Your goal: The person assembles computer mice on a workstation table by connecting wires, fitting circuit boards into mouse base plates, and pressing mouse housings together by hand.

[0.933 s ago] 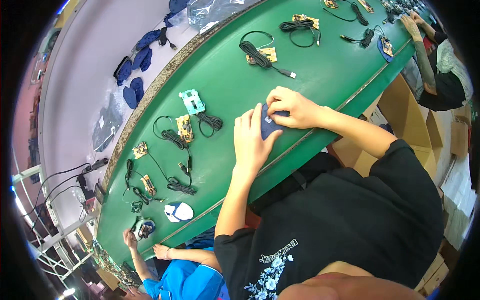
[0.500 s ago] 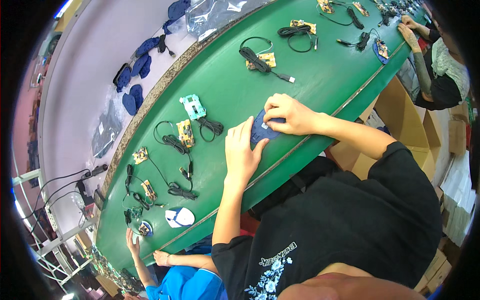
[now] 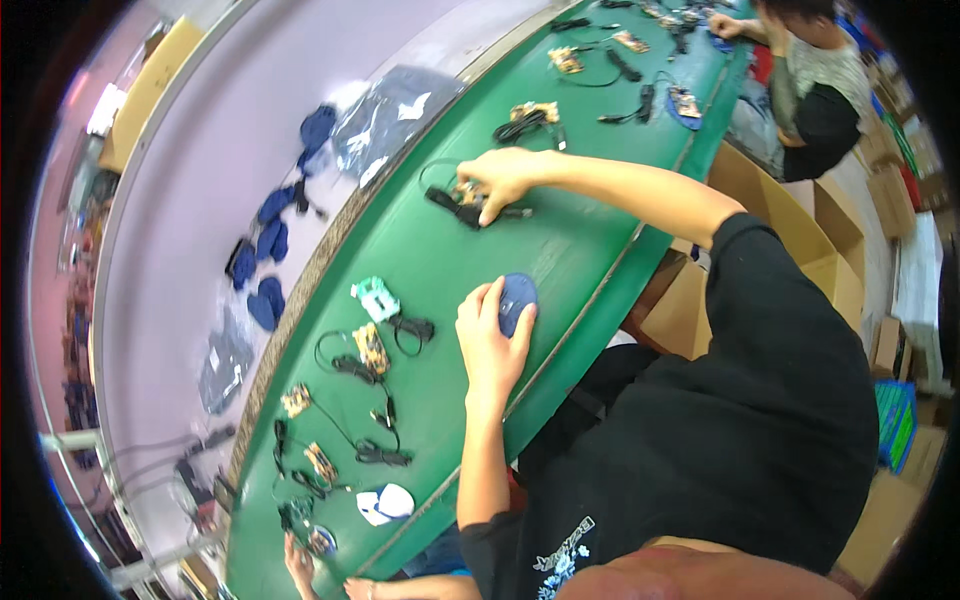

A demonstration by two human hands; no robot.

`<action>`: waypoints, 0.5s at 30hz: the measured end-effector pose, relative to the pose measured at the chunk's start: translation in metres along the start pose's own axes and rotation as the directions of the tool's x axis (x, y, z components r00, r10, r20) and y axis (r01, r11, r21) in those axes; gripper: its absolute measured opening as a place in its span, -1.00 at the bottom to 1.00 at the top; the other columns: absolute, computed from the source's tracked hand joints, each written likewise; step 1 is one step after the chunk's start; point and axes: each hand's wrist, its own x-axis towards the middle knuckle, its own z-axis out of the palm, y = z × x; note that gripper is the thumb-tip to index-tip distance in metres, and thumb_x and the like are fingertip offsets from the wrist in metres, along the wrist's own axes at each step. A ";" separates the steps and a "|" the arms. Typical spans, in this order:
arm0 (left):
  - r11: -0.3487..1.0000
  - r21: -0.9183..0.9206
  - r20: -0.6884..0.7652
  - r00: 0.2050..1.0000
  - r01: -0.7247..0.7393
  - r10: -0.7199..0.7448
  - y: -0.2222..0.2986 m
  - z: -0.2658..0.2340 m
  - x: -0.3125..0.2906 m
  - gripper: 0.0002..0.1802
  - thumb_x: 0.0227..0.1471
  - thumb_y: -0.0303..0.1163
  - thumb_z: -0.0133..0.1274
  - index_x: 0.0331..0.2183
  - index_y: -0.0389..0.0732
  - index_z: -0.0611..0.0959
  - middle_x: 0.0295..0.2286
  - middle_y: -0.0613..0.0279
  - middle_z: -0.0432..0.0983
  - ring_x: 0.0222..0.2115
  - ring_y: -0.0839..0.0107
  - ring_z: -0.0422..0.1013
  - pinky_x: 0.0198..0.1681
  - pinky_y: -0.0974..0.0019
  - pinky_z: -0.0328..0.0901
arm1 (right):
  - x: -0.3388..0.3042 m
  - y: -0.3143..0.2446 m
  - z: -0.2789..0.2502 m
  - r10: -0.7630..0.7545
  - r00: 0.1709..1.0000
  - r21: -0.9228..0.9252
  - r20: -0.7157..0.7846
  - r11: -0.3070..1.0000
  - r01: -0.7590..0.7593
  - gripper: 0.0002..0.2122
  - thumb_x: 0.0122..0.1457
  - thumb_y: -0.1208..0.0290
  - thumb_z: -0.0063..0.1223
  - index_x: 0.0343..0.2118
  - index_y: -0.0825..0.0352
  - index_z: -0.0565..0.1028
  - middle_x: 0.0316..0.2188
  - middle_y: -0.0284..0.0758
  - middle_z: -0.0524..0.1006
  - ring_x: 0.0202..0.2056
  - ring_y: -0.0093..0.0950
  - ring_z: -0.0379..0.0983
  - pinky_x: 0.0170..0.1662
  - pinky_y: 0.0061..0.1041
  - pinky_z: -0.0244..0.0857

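My left hand (image 3: 490, 335) grips the near-left edge of a dark blue oval mouse base (image 3: 517, 298) lying on the green bench, thumb and fingers around its rim. My right hand (image 3: 508, 178) reaches farther across the bench, its thumb and fingers closed about a yellowish circuit board (image 3: 468, 190). A bundled black cable (image 3: 455, 207) lies at that board, partly covered by the hand. To the left of my left hand are a turquoise plastic piece (image 3: 376, 298) and another circuit board (image 3: 371, 348) with its cable.
More boards with cables lie along the bench, such as one (image 3: 535, 112) beyond my right hand. A white-and-blue mouse shell (image 3: 385, 504) sits near the front edge. Blue shells (image 3: 266, 304) and plastic bags (image 3: 395, 120) rest on the pale side surface. Co-workers' hands (image 3: 298, 562) show at both ends.
My right hand has left the mouse base and moved away to the circuit board and cable. My left hand stays on the base, which is now turned. The whole view has shifted.
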 end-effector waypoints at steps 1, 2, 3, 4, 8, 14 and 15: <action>1.000 -0.020 -0.010 1.000 0.000 -0.001 -0.002 0.003 -0.002 -0.43 0.01 -0.24 0.31 0.02 -0.32 0.59 -0.06 -0.07 0.49 -0.01 0.00 0.39 0.11 0.07 0.27 | 0.004 -0.005 -0.005 0.018 0.998 -0.096 0.057 0.995 -0.012 -0.25 -0.22 -0.06 0.49 0.03 0.25 0.45 -0.17 -0.12 0.61 -0.10 -0.08 0.54 -0.08 -0.13 0.40; 0.999 -0.028 -0.006 0.999 -0.036 0.036 -0.002 0.001 -0.004 -0.43 0.01 -0.24 0.31 0.02 -0.32 0.59 -0.06 -0.07 0.49 -0.01 0.00 0.39 0.11 0.07 0.27 | 0.002 -0.009 -0.003 -0.005 1.000 -0.110 0.001 0.994 0.005 -0.27 -0.23 -0.04 0.51 -0.03 0.28 0.47 -0.17 -0.13 0.61 -0.11 -0.06 0.54 -0.09 -0.14 0.40; 0.999 -0.051 -0.016 1.000 -0.006 0.005 -0.002 -0.001 -0.007 -0.44 0.02 -0.25 0.30 0.02 -0.32 0.58 -0.06 -0.07 0.49 -0.01 0.02 0.39 0.11 0.08 0.28 | 0.001 -0.008 -0.008 -0.020 0.999 -0.074 0.049 0.997 0.024 -0.29 -0.24 -0.02 0.52 -0.05 0.29 0.46 -0.20 -0.12 0.61 -0.13 -0.07 0.54 -0.10 -0.14 0.40; 0.997 -0.070 -0.030 0.999 0.032 -0.034 -0.005 -0.004 -0.009 -0.45 0.03 -0.26 0.30 0.02 -0.33 0.58 -0.06 -0.07 0.49 -0.01 0.03 0.40 0.10 0.09 0.28 | 0.003 -0.011 -0.015 -0.046 0.994 -0.035 0.102 0.998 0.050 -0.30 -0.24 0.00 0.53 -0.08 0.31 0.45 -0.22 -0.12 0.61 -0.14 -0.07 0.55 -0.11 -0.15 0.40; 0.989 -0.150 -0.124 0.992 0.020 -0.039 -0.018 -0.010 -0.018 -0.50 0.05 -0.32 0.28 0.01 -0.32 0.60 -0.12 0.04 0.55 -0.12 0.20 0.47 -0.03 0.20 0.33 | -0.003 -0.006 -0.054 0.052 0.996 0.364 -0.078 0.931 -0.020 -0.46 -0.08 0.32 0.44 -0.05 0.37 0.42 -0.25 -0.15 0.60 -0.34 -0.31 0.60 -0.35 -0.32 0.48; 0.984 -0.176 -0.158 0.987 0.001 -0.029 -0.016 -0.019 -0.015 -0.52 0.07 -0.32 0.27 0.02 -0.28 0.61 -0.09 0.06 0.56 -0.12 0.26 0.49 -0.07 0.19 0.34 | -0.035 -0.025 -0.123 -0.008 0.979 0.609 -0.202 0.782 0.132 -0.54 0.05 0.44 0.34 0.01 0.34 0.43 -0.22 -0.29 0.59 -0.34 -0.50 0.54 -0.35 -0.49 0.47; 0.984 -0.178 -0.162 0.987 -0.008 -0.021 -0.017 -0.019 -0.014 -0.52 0.07 -0.32 0.26 0.02 -0.27 0.61 -0.09 0.07 0.56 -0.12 0.25 0.49 -0.07 0.19 0.34 | -0.039 -0.030 -0.129 0.006 0.982 0.589 -0.187 0.801 0.107 -0.54 0.05 0.42 0.35 0.01 0.35 0.43 -0.20 -0.32 0.59 -0.33 -0.52 0.52 -0.32 -0.46 0.47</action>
